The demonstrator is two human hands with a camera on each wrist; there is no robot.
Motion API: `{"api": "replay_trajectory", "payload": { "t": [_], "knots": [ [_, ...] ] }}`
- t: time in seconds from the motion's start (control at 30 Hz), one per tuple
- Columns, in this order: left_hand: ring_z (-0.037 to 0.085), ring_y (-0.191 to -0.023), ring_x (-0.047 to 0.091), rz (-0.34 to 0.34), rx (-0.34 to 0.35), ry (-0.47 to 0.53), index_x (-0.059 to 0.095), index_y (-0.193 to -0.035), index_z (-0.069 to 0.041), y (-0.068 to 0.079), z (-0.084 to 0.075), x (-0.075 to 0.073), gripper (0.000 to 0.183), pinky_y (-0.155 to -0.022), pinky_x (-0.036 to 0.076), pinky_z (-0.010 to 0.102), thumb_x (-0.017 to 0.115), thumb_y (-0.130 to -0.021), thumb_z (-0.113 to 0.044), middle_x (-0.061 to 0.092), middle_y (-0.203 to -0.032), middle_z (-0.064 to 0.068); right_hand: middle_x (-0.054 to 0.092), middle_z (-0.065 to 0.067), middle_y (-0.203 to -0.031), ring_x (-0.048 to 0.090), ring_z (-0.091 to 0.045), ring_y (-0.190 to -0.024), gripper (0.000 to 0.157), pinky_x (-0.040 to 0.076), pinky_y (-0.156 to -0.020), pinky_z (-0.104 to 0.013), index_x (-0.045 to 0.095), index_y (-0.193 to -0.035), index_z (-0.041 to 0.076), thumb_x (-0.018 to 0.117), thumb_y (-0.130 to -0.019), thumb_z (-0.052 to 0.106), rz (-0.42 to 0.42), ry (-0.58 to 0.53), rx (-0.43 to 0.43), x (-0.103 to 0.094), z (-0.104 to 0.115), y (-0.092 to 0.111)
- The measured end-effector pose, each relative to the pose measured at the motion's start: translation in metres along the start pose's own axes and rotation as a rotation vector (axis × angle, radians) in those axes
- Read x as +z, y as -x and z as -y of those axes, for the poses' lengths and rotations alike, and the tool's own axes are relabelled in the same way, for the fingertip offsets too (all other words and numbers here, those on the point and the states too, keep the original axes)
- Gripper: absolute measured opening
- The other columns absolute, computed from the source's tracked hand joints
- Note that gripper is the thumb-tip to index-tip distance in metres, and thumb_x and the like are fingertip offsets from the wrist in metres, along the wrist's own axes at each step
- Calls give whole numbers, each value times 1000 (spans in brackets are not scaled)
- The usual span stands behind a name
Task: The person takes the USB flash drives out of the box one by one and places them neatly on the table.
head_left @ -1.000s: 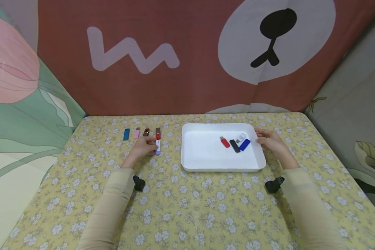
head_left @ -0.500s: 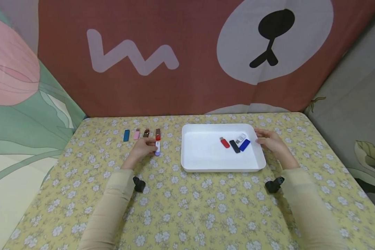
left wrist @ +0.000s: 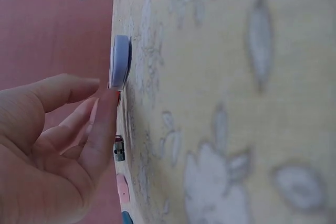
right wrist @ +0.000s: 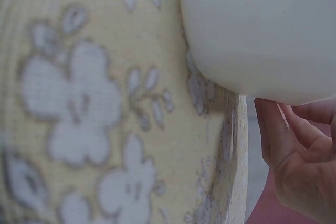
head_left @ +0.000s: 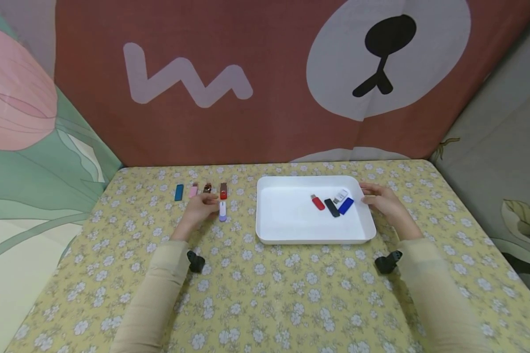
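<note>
A white and lilac USB stick (head_left: 223, 212) lies on the table, its capped end large in the left wrist view. Beside it is my left hand (head_left: 199, 208), and a gap shows between thumb and fingers in that wrist view. At the right end of a white tray (head_left: 287, 235), my right hand (head_left: 385, 198) rests its fingertips against the side wall; the tray's corner hides some of them in the right wrist view. Inside the tray lie a red USB stick (head_left: 317, 202), a black one (head_left: 331, 208), a white one (head_left: 341, 195) and a blue one (head_left: 346, 206).
Along the back left stands a row of USB sticks: blue-green (head_left: 178, 192), pink (head_left: 193, 190), dark brown (head_left: 207, 188) and red with a brown end (head_left: 223, 190). A floral cloth (head_left: 274, 304) covers the table, with a printed fabric wall (head_left: 282, 117) behind.
My left fingers have come off the lilac USB stick, which now lies fully visible beside them. My right hand and the tray stay where they were.
</note>
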State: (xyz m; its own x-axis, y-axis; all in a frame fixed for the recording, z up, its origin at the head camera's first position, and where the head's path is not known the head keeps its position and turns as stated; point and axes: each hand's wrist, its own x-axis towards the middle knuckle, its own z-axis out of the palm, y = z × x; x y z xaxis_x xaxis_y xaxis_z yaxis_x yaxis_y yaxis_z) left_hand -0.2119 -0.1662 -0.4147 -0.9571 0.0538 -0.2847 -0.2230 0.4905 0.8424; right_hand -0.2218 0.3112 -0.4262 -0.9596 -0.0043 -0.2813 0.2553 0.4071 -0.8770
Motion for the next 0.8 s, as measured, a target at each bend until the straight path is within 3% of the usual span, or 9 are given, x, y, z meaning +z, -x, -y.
{"api": "replay_trajectory", "payload": {
  "t": [0.27,0.53,0.67,0.8],
  "knots": [
    [28,-105,60,-14,14,33,46,-139,-1,3,-4,-1,42,-81,57,29,49,-99,-13,52,-130,22,33,-22,-148,46,-26,-123,64,48,-75,-8,26,-151,7,50,-92,10,15,-10,17,-4,-8,-8],
    [31,-106,61,7,44,108,46,-138,0,3,-12,8,41,-88,57,33,48,-99,-13,52,-129,23,41,-18,-140,52,-4,-100,59,50,-82,-17,31,-149,5,51,-93,12,5,11,6,1,4,4],
    [27,-102,61,-24,63,158,47,-137,1,3,-15,16,40,-82,58,29,48,-98,-11,53,-125,21,38,-20,-143,50,-2,-99,61,49,-81,-13,30,-150,6,50,-93,12,11,19,12,1,9,10],
    [31,-104,60,-21,94,182,47,-137,1,6,-19,24,39,-83,58,31,47,-98,-9,52,-125,21,41,-19,-141,51,-4,-101,60,49,-82,-15,31,-149,5,52,-94,13,-5,19,22,3,14,15]
  ]
}}
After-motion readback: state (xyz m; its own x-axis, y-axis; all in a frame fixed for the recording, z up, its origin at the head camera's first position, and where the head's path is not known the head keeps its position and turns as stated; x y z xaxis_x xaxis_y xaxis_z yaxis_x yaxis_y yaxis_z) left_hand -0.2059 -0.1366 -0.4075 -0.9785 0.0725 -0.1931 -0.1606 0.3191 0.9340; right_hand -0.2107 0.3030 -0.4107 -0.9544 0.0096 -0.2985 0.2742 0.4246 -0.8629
